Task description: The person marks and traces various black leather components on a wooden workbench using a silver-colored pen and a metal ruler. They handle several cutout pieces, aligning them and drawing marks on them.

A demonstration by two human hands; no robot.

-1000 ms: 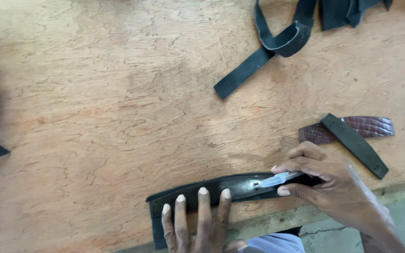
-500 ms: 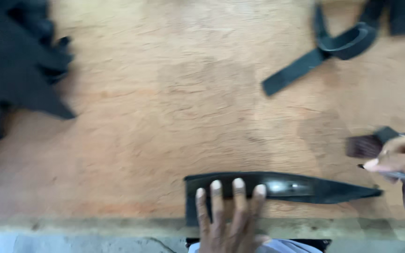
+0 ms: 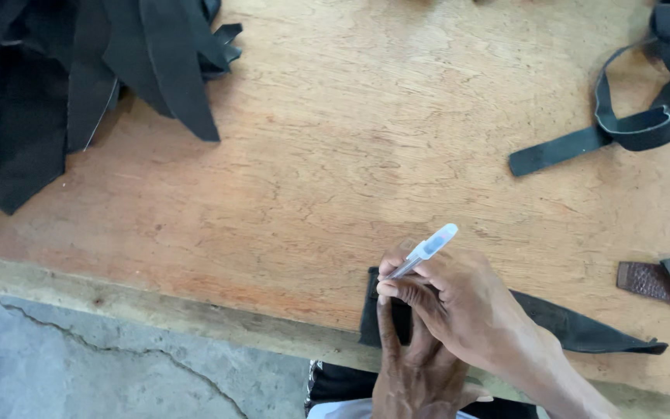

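Pen pinched in right grip, over black strip w/ left grip pressed flat.

table: rough matt wood | strip: matt black leather | pen: clear plastic

Black tapered leather strip lies flat along the near table edge, pointed end right; clear-barrelled pen above its left end, tilted, cap up-right.

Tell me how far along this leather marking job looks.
Done: nothing certain; no drawn line shows on the black strip. In hand: the left hand presses the strip flat on the table while the right hand holds a pen over it. Left: the black pile.
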